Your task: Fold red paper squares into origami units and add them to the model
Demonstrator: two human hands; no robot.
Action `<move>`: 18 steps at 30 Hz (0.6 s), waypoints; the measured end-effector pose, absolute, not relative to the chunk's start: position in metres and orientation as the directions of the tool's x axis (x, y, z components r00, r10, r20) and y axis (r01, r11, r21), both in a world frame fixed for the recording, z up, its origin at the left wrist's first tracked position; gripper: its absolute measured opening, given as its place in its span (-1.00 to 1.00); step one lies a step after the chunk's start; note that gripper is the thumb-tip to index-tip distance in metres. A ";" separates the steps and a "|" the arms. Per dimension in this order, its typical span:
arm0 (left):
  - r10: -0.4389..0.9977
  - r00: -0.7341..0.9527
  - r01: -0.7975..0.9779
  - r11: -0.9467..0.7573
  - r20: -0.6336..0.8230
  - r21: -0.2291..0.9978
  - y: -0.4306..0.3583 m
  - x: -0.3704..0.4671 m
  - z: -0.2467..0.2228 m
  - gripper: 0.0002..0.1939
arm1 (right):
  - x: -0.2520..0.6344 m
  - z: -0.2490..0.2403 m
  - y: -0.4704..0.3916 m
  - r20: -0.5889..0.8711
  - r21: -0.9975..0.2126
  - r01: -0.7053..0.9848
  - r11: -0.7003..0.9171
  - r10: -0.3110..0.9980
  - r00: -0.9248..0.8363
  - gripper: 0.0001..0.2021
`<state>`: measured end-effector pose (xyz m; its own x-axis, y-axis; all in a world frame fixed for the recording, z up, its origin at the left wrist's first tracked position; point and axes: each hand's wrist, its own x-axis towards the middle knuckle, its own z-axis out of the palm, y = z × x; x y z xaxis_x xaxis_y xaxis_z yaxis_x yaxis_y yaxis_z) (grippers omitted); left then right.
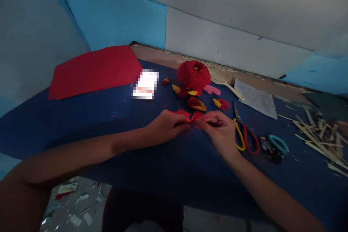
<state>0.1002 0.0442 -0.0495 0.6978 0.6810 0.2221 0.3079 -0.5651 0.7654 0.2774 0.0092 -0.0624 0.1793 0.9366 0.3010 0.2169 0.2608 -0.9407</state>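
Between my two hands is a small piece of red paper [196, 116], held at the middle of the blue table. My left hand [170, 127] pinches its left side with thumb and finger. My right hand [221, 130] closes on the right side, its fingertips almost meeting the left ones. Just beyond lie several folded red and yellow paper pieces [197, 103] and a pink one [212, 90]. Behind them sits a round red bowl-like form [193, 74] built of many small folded pieces, with an opening on top.
Scissors [246, 134] with yellow and red handles lie by my right hand, near a teal ring-shaped thing [278, 144]. Pale strips [323, 137] are piled at right. Red sheet [95, 72], blurred bright rectangle [146, 84], cream-handled tool [233, 90] and grey sheet [255, 98] lie farther back.
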 end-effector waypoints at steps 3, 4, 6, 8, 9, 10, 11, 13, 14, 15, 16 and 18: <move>0.706 0.688 0.329 -0.507 0.166 0.797 0.042 0.102 -0.048 -0.81 | 0.277 -0.063 0.007 0.376 -0.907 0.274 0.320 0.907 0.187 -0.85; 0.714 0.683 0.343 -0.500 0.155 0.795 0.041 0.102 -0.049 -0.82 | 0.277 -0.064 0.006 0.434 -0.868 0.338 0.364 0.887 0.158 -0.86; 0.716 0.683 0.363 -0.506 0.146 0.782 0.040 0.103 -0.051 -0.84 | 0.277 -0.065 0.003 0.547 -0.747 0.479 0.462 0.836 0.046 -0.88; 0.691 0.706 0.357 -0.535 0.153 0.766 0.040 0.103 -0.053 -0.86 | 0.277 -0.066 -0.001 0.601 -0.634 0.564 0.529 0.796 -0.071 -0.83; 0.669 0.726 0.343 -0.554 0.161 0.758 0.040 0.103 -0.054 -0.87 | 0.277 -0.066 -0.003 0.608 -0.604 0.581 0.545 0.787 -0.107 -0.80; 0.644 0.746 0.324 -0.577 0.173 0.750 0.041 0.102 -0.054 -0.87 | 0.277 -0.066 -0.004 0.609 -0.593 0.587 0.551 0.784 -0.121 -0.79; 0.617 0.765 0.302 -0.597 0.184 0.743 0.041 0.101 -0.054 -0.88 | 0.277 -0.065 -0.005 0.606 -0.594 0.590 0.547 0.786 -0.120 -0.79; 0.566 0.799 0.252 -0.621 0.202 0.742 0.042 0.100 -0.053 -0.87 | 0.277 -0.064 -0.006 0.598 -0.615 0.581 0.533 0.796 -0.097 -0.80; 0.549 0.809 0.227 -0.621 0.209 0.750 0.041 0.100 -0.052 -0.86 | 0.277 -0.063 -0.006 0.591 -0.633 0.568 0.525 0.802 -0.083 -0.79; 0.545 0.811 0.208 -0.609 0.213 0.766 0.041 0.100 -0.052 -0.85 | 0.277 -0.063 -0.005 0.584 -0.650 0.552 0.522 0.808 -0.077 -0.76; 0.555 0.805 0.198 -0.584 0.209 0.788 0.041 0.100 -0.052 -0.85 | 0.278 -0.062 -0.004 0.587 -0.657 0.536 0.530 0.806 -0.078 -0.72; 0.630 0.752 0.197 -0.492 0.191 0.848 0.041 0.101 -0.053 -0.84 | 0.280 -0.061 -0.001 0.621 -0.615 0.538 0.576 0.775 -0.120 -0.66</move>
